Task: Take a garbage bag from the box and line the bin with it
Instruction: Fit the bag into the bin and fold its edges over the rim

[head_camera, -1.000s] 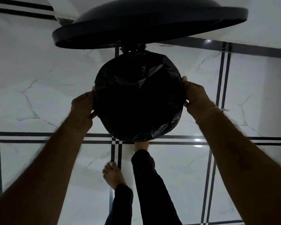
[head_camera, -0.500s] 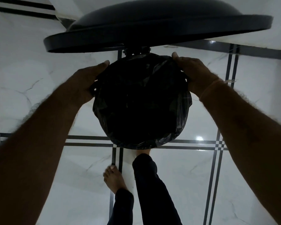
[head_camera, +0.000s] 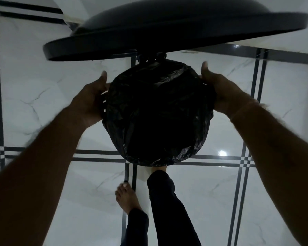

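A round bin stands on the floor below me, its mouth fully covered by a black garbage bag (head_camera: pixel 158 114) folded over the rim. The bin's dark lid (head_camera: pixel 167 31) is raised open behind it. My left hand (head_camera: pixel 91 98) presses on the bag at the left side of the rim, thumb up. On the right side of the rim my right hand (head_camera: pixel 220 89) does the same. Both hands grip the bag's edge. My right foot (head_camera: pixel 159 168) is at the bin's front base, mostly hidden. No box is in view.
White marble floor tiles (head_camera: pixel 43 103) with dark stripe borders surround the bin. My left foot (head_camera: pixel 126 197) stands bare on the floor in front, and dark trouser legs (head_camera: pixel 167 210) show below. A pale wall base (head_camera: pixel 274 38) runs behind the lid.
Both hands slid from the far part of the rim back toward the sides. The view shifted a little, and the lid stays raised.
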Action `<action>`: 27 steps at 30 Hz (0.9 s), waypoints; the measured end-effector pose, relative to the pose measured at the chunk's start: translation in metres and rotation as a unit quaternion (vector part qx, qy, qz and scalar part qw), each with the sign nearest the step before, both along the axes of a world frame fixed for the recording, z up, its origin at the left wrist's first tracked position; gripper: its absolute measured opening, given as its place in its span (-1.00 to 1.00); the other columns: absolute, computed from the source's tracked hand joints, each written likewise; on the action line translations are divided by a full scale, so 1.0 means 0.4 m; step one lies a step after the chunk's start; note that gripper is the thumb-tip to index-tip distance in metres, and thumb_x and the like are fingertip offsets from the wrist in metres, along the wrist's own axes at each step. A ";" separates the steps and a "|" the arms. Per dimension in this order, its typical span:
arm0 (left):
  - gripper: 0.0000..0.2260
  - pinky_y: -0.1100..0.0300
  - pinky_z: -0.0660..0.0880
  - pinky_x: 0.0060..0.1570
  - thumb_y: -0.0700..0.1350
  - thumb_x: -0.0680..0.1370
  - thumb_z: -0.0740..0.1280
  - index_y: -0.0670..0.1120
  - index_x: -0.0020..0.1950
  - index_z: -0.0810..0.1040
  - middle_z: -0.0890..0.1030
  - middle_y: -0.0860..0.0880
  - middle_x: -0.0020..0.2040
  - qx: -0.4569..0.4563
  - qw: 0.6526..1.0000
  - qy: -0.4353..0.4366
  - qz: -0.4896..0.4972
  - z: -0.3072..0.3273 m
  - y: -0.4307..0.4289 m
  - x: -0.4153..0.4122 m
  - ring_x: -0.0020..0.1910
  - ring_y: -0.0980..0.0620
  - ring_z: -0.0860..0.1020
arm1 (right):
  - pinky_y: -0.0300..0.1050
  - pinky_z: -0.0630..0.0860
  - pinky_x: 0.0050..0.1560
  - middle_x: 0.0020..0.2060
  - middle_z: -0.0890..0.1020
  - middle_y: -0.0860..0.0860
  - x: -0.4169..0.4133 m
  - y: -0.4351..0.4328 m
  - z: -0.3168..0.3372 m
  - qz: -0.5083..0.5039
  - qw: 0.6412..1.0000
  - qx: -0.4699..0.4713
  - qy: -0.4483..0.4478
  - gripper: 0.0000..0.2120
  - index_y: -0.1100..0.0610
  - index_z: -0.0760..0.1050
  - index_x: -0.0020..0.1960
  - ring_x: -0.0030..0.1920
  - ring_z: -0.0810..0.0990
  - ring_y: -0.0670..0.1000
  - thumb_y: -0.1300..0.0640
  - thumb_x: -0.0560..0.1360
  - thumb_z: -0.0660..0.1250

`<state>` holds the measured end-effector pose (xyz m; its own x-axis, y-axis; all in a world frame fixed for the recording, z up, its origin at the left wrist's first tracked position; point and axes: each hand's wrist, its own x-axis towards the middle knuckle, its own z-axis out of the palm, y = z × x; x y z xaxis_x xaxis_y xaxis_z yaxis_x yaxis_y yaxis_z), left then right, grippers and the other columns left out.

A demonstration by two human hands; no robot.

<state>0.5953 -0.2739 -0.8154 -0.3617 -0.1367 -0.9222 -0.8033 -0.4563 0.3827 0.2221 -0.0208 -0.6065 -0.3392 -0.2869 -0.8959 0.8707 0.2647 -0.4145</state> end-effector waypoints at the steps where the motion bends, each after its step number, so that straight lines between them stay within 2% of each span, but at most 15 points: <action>1: -0.65 -0.06 0.58 0.05 0.17 0.64 0.29 0.04 0.36 0.48 0.72 -0.06 0.17 0.064 0.998 -0.001 -0.007 0.134 -0.119 -0.189 0.30 -0.31 0.56 | -0.11 0.61 -0.05 -0.13 0.65 0.03 0.011 0.019 -0.002 -0.007 1.000 -0.007 -0.011 -0.50 0.09 0.65 0.02 -0.08 0.67 0.01 -0.35 0.45 0.36; 2: -0.61 0.00 0.57 0.17 0.24 0.55 0.38 0.09 0.30 0.61 0.68 0.03 0.25 0.005 1.000 0.021 -0.005 0.267 -0.177 -0.382 0.33 -0.17 0.56 | -0.11 0.65 -0.05 -0.05 0.72 0.03 0.027 0.029 0.000 -0.025 0.999 -0.009 -0.024 -0.52 0.10 0.65 0.11 -0.01 0.71 0.01 -0.28 0.47 0.38; 3: -0.65 0.02 0.55 0.23 0.21 0.54 0.41 0.08 0.25 0.67 0.65 0.04 0.29 0.027 0.999 0.019 0.005 0.364 -0.202 -0.502 0.32 -0.06 0.57 | -0.11 0.68 -0.07 -0.01 0.75 0.04 0.042 0.030 -0.003 -0.042 0.999 -0.007 -0.033 -0.54 0.14 0.64 0.16 0.01 0.73 0.02 -0.21 0.49 0.39; 4: -0.70 0.05 0.54 0.24 0.15 0.59 0.36 0.05 0.23 0.68 0.64 0.01 0.31 0.105 0.992 0.065 0.016 0.448 -0.191 -0.517 0.29 -0.01 0.59 | -0.11 0.70 -0.12 -0.02 0.75 0.06 0.050 0.027 -0.009 -0.052 0.998 0.001 -0.037 -0.59 0.18 0.63 0.15 -0.01 0.73 0.04 -0.14 0.53 0.37; 6: -0.69 0.13 0.56 0.20 0.01 0.70 0.20 -0.08 0.34 0.59 0.62 -0.07 0.33 0.055 0.996 0.075 -0.011 0.512 -0.146 -0.535 0.15 0.04 0.62 | -0.18 0.67 -0.31 -0.17 0.66 0.08 0.047 0.011 -0.027 -0.070 0.995 0.065 -0.020 -0.76 0.23 0.60 -0.04 -0.16 0.66 0.05 0.07 0.64 0.30; 9: -0.64 0.30 0.63 -0.22 -0.23 0.72 0.10 -0.26 0.52 0.35 0.59 -0.21 0.28 -0.020 0.999 0.020 -0.024 0.471 -0.111 -0.511 -0.15 0.10 0.62 | -0.14 0.59 -0.32 -0.26 0.52 0.07 0.044 -0.007 -0.057 -0.063 0.984 0.160 0.050 -0.76 0.18 0.50 -0.22 -0.27 0.54 0.03 0.26 0.63 0.24; 11: -0.67 0.33 0.59 -0.36 -0.10 0.73 0.14 -0.20 0.43 0.47 0.65 -0.09 0.11 -0.030 0.998 0.009 0.047 0.500 -0.106 -0.511 -0.20 0.13 0.61 | -0.13 0.49 -0.25 -0.29 0.53 0.05 0.057 0.000 -0.059 -0.024 0.969 0.216 0.117 -0.74 0.15 0.50 -0.24 -0.26 0.51 0.02 0.22 0.63 0.26; 13: -0.61 0.24 0.57 -0.16 0.20 0.65 0.25 -0.04 0.27 0.60 0.69 0.02 0.04 -0.038 0.994 0.016 0.101 0.528 -0.102 -0.476 -0.04 0.11 0.62 | -0.12 0.46 -0.16 -0.27 0.58 0.04 0.088 0.010 -0.031 -0.046 0.927 0.304 0.215 -0.75 0.18 0.58 -0.19 -0.22 0.55 0.02 0.07 0.61 0.33; 15: -0.52 0.08 0.47 0.15 0.31 0.56 0.31 0.02 0.32 0.57 0.62 0.07 0.24 -0.070 0.988 0.000 0.141 0.546 -0.087 -0.419 0.21 0.06 0.57 | -0.13 0.49 -0.07 -0.12 0.63 0.02 0.141 -0.003 0.042 -0.060 0.851 0.366 0.373 -0.74 0.15 0.58 -0.02 -0.10 0.59 0.00 -0.03 0.62 0.29; 17: -0.60 -0.02 0.45 0.28 0.28 0.55 0.34 0.07 0.25 0.57 0.61 0.06 0.28 -0.074 0.985 0.008 0.153 0.569 -0.061 -0.376 0.27 0.03 0.54 | -0.17 0.52 -0.10 -0.12 0.62 0.02 0.219 -0.052 0.119 -0.015 0.823 0.284 0.492 -0.77 0.15 0.54 0.02 -0.12 0.58 -0.06 -0.01 0.65 0.27; 19: -0.75 -0.07 0.52 0.23 0.22 0.57 0.35 0.08 0.09 0.60 0.69 0.08 0.14 -0.027 0.987 0.047 0.150 0.587 -0.028 -0.347 0.22 0.03 0.59 | -0.33 0.48 -0.15 -0.20 0.61 -0.06 0.296 -0.115 0.148 0.060 0.869 0.184 0.456 -0.82 0.12 0.55 0.02 -0.20 0.56 -0.20 0.00 0.65 0.31; 21: -0.78 -0.09 0.58 0.17 0.19 0.58 0.35 0.07 0.02 0.62 0.71 0.07 0.02 -0.019 0.985 0.075 0.157 0.594 -0.013 -0.336 0.16 0.03 0.63 | -0.36 0.50 -0.04 -0.11 0.64 -0.08 0.345 -0.186 0.132 0.155 0.919 0.112 0.344 -0.76 0.10 0.57 0.15 -0.12 0.58 -0.28 -0.05 0.64 0.31; 23: -0.78 -0.08 0.59 0.15 0.19 0.58 0.35 0.06 -0.01 0.61 0.71 0.06 -0.02 -0.018 0.984 0.084 0.159 0.587 -0.021 -0.338 0.11 0.04 0.64 | -0.04 0.50 0.32 0.26 0.60 -0.01 0.365 -0.240 0.072 0.248 0.924 0.112 0.269 -0.56 -0.08 0.45 0.41 0.27 0.57 -0.06 -0.24 0.61 0.24; 24: -0.78 -0.06 0.60 0.14 0.18 0.59 0.35 0.06 -0.04 0.61 0.71 0.06 -0.03 -0.008 0.982 0.091 0.162 0.583 -0.026 -0.343 0.10 0.05 0.64 | 0.10 0.39 0.45 0.43 0.49 0.03 0.358 -0.263 0.047 0.282 0.920 0.130 0.239 -0.47 -0.17 0.34 0.50 0.43 0.46 0.10 -0.32 0.59 0.19; 27: -0.80 -0.07 0.57 0.16 0.14 0.63 0.30 0.05 -0.01 0.62 0.71 0.04 0.02 0.019 0.979 0.131 0.153 0.558 -0.030 -0.327 0.16 0.01 0.65 | 0.08 0.18 0.58 0.59 0.29 0.07 0.321 -0.323 -0.026 0.308 0.921 0.171 0.166 -0.35 -0.13 0.15 0.62 0.57 0.27 0.21 -0.36 0.60 0.10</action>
